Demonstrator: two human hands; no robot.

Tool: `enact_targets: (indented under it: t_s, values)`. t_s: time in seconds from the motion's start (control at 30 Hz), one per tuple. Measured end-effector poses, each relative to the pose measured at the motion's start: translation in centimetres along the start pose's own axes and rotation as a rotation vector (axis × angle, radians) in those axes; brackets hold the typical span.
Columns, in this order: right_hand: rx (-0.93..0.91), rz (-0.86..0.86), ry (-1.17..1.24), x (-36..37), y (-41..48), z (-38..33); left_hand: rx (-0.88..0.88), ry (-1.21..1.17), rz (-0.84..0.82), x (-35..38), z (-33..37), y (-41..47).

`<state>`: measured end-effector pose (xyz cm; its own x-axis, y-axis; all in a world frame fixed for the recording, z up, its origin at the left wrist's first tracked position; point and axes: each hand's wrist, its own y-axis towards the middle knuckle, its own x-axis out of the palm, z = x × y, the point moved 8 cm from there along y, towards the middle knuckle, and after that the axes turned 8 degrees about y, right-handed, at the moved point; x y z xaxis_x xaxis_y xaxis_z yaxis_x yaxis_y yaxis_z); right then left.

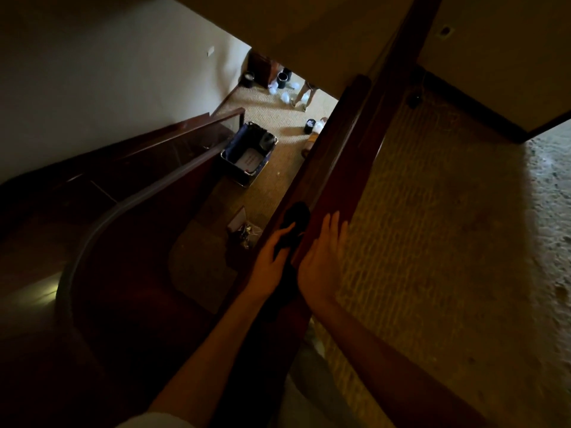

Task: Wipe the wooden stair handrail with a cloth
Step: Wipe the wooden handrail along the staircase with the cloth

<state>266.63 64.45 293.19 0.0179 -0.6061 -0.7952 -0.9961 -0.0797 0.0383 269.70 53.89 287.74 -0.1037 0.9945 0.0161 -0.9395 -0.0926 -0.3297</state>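
Note:
The dark wooden handrail [340, 156] runs from the bottom centre up to the upper right. A dark cloth [296, 218] lies bunched on the rail's left side. My left hand [272, 257] grips the cloth's near end, fingers curled round it. My right hand [324, 257] lies flat on the rail's top just right of the cloth, fingers straight and together. The scene is dim, and part of the cloth is lost in shadow between the hands.
Right of the rail is a carpeted landing [432, 242]. To the left, curved stairs [139, 227] drop to a lower floor with a dark bin [248, 152], small black buckets [282, 78] and someone's legs [304, 95].

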Motion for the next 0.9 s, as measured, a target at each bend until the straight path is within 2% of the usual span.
enact_targets:
  t_s: [0.1, 0.23, 0.4, 0.5, 0.67, 0.8, 0.9]
  values:
    - [0.062, -0.026, -0.083, 0.4, 2.3, 1.3, 0.016, 0.047, -0.007, 1.1, 1.5, 2.8]
    - [0.054, -0.09, -0.178, 0.4, 9.4, 2.8, 0.062, 0.117, 0.008, 3.4, 4.9, 9.1]
    - [0.005, -0.124, -0.225, 0.6, 17.1, 4.4, 0.081, 0.19, 0.043, 6.3, 9.0, 19.8]
    - [-0.052, -0.091, -0.22, -0.2, 18.2, 3.8, 0.056, 0.166, 0.055, 7.1, 9.7, 23.5]
    - [-0.046, -0.128, -0.228, -0.2, 17.9, 3.6, -0.095, 0.092, 0.105, 5.3, 8.0, 18.1]
    - [0.004, -0.169, -0.222, -0.3, 17.9, 3.6, -0.152, 0.157, 0.175, 3.3, 6.1, 11.0]
    - [-0.01, -0.15, -0.224, -0.6, 17.8, 3.6, -0.154, 0.195, 0.136, 4.2, 8.2, 14.6]
